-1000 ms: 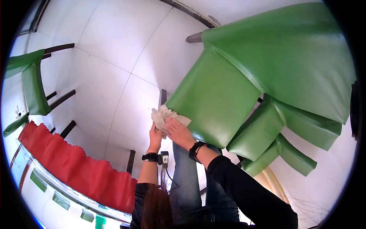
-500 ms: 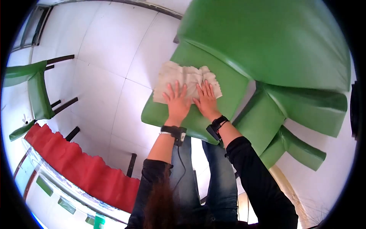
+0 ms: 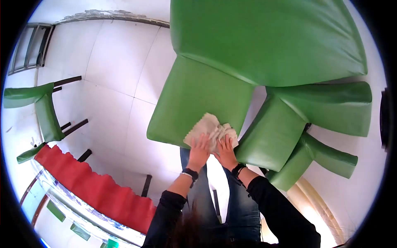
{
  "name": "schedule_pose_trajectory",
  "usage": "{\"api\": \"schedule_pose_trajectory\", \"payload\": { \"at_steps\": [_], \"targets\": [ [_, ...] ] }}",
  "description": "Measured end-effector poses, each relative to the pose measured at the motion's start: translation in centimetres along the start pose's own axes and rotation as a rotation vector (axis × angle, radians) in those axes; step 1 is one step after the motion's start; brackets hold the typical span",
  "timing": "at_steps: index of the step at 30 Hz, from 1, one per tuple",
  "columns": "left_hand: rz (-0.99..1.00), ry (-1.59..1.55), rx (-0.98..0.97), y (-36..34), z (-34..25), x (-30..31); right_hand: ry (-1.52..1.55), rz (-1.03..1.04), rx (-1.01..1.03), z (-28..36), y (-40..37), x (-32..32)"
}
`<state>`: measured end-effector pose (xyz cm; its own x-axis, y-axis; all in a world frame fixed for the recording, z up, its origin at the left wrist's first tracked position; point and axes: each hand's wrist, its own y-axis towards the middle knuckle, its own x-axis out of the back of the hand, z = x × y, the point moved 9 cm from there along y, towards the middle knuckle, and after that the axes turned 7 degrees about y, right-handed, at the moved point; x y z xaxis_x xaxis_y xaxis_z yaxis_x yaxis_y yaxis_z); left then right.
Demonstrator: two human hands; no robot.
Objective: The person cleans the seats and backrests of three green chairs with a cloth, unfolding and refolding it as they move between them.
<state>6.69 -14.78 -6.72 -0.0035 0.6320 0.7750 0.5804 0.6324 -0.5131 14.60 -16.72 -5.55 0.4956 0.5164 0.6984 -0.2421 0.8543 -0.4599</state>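
Note:
A beige cloth (image 3: 206, 126) with zigzag edges lies bunched at the front edge of a green padded chair seat (image 3: 198, 93). My left hand (image 3: 199, 153) presses its fingers into the near left part of the cloth. Close beside it, my right hand (image 3: 226, 154) grips the crumpled right part. The thumbs and the cloth under the palms are partly hidden. The chair's tall green backrest (image 3: 264, 41) rises beyond the seat.
More green chairs (image 3: 273, 128) stand close on the right. Another green chair (image 3: 49, 113) is at the far left. A table with a red ruffled cloth (image 3: 95, 182) stands at lower left, and a dark metal frame (image 3: 31, 47) is by the wall.
Both hands have drawn the cloth toward me, from the middle of the seat to its front edge. The cloth was spread flatter and is now bunched. The camera view has shifted slightly.

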Motion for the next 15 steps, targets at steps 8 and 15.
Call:
{"api": "schedule_pose_trajectory", "payload": {
  "at_steps": [8,15],
  "targets": [
    [-0.147,0.064,0.113,6.5,11.4,9.5,0.053,-0.129,0.122,6.7,13.7,3.3],
    [-0.259,0.185,0.095,14.0,15.3,14.1,-0.010,-0.250,0.159,6.0,22.4,8.8]
  ]
}}
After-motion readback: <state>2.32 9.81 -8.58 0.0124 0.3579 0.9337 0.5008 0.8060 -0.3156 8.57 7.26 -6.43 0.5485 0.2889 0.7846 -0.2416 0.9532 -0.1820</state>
